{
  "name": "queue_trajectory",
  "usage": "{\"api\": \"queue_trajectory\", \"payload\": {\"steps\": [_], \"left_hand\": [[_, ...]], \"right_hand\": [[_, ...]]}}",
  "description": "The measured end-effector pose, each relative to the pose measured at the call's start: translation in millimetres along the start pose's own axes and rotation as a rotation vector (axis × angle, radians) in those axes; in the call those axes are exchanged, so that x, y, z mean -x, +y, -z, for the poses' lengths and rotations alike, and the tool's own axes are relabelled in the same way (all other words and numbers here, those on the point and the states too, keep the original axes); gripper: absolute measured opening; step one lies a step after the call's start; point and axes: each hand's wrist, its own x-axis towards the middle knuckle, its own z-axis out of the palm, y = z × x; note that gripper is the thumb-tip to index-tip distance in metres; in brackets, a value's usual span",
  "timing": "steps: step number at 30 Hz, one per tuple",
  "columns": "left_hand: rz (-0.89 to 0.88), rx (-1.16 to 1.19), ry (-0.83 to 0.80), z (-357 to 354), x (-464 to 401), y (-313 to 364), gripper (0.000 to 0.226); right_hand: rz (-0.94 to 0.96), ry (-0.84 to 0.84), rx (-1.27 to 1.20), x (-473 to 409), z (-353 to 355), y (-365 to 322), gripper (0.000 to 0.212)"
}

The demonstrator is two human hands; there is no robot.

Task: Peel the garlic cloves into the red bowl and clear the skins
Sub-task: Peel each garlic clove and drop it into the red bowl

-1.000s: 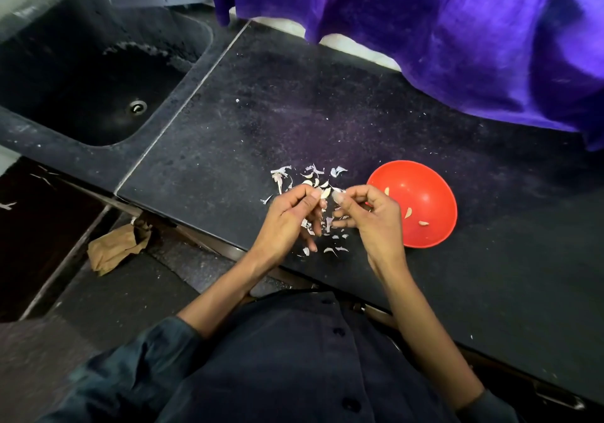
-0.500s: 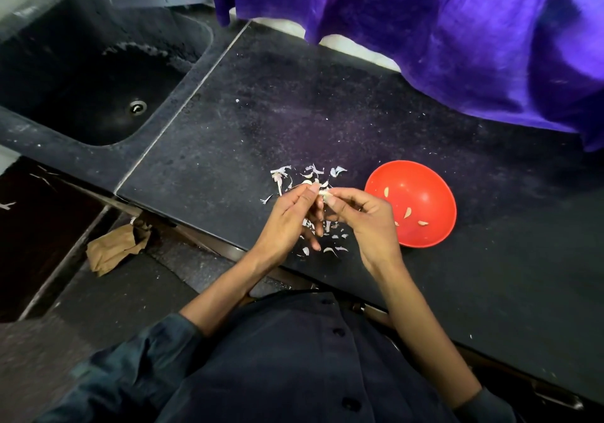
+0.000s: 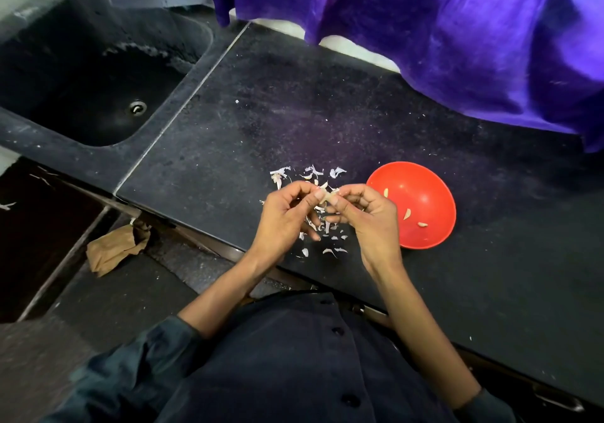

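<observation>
Near the middle of the frame, a person's two hands meet just above the dark speckled tabletop point(image 3: 228, 122). The left hand point(image 3: 284, 216) and the right hand point(image 3: 369, 216) both have their fingers curled inward, thumb and fingertips pinching one small pale garlic clove point(image 3: 327, 195) held between them. Beneath and around the hands lies a scatter of papery white garlic skins point(image 3: 323, 226), some reaching toward the upper edge of the cluster and others lying closer to the tabletop's near edge. Just to the right of the right hand sits the red bowl point(image 3: 425, 236), touching nothing but the tabletop, with a few peeled cloves point(image 3: 407, 214) lying loose inside it. At the upper left of the frame a dark sink point(image 3: 81, 73) is sunk beside the tabletop, its drain visible at the bottom. A purple cloth point(image 3: 457, 30) hangs across the upper right. At the lower left, down on the floor, lies a crumpled brown paper bag point(image 3: 114, 247). The person's dark buttoned shirt point(image 3: 294, 373) fills the bottom of the frame, sleeves pushed up the forearms.
</observation>
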Motion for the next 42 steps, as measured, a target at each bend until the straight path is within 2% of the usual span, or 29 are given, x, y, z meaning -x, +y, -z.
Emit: {"api": "queue_trajectory", "payload": {"steps": [4,9,11,13,16,21,27,34,42], "left_hand": [[0.048,0.052,0.050,-1.6,-3.0,-1.2,0.021],[0.062,0.054,0.087,0.3,-6.2,-3.5,0.016],[0.059,0.052,0.084,0.6,-6.6,-3.5,0.016],[0.058,0.046,0.087,1.0,-7.8,-4.1,0.018],[0.049,0.005,0.099,2.0,-9.5,-6.0,0.020],[-0.014,-0.108,0.096,1.1,-8.9,-7.2,0.018],[-0.077,-0.206,0.022,2.0,-6.9,-7.2,0.011],[-0.210,-0.517,-0.008,9.1,-7.3,0.3,0.015],[-0.300,-0.612,-0.020,11.6,-7.9,-1.9,0.016]], "right_hand": [[-0.017,0.023,0.014,-1.4,1.6,-0.5,0.006],[-0.001,0.095,0.216,-6.2,6.8,3.6,0.011],[0.001,0.121,0.243,-7.3,7.0,5.9,0.016],[0.008,0.089,0.239,-10.1,8.4,8.1,0.011],[0.002,0.040,0.266,-13.4,8.3,8.2,0.038],[0.019,-0.025,0.166,-9.1,1.4,2.3,0.016],[0.029,0.002,0.138,-9.6,4.7,2.5,0.016],[0.026,-0.038,0.118,-7.0,5.9,0.6,0.019],[0.013,-0.050,0.117,-6.8,5.4,-0.2,0.017]]}}
